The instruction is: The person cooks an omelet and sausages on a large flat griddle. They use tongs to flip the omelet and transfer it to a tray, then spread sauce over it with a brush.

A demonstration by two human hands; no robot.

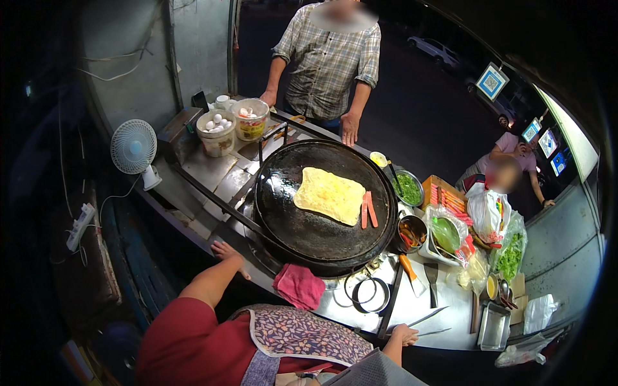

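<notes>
My left hand (229, 258) rests with fingers apart on the front edge of the counter, left of a folded red cloth (299, 285). In my right hand (404, 335) is a pair of metal tongs (432, 318), its two arms spread and pointing right, low over the steel counter. A large round black griddle (289, 236) lies before me. A yellow flatbread (330, 195) sits flat on it, with two pink sausage strips (369, 210) beside its right edge. To the right of the griddle are an orange-handled scraper (408, 271) and a dark metal spatula (432, 284).
Two egg buckets (217, 142) (250, 126) and a small fan (135, 147) stand left. Chopped greens fill a bowl (408, 188); a sauce pot (411, 234), sausage box (439, 193), bagged lettuce (511, 251) and metal tray (495, 327) crowd the right. Two people (333, 72) (512, 159) stand outside.
</notes>
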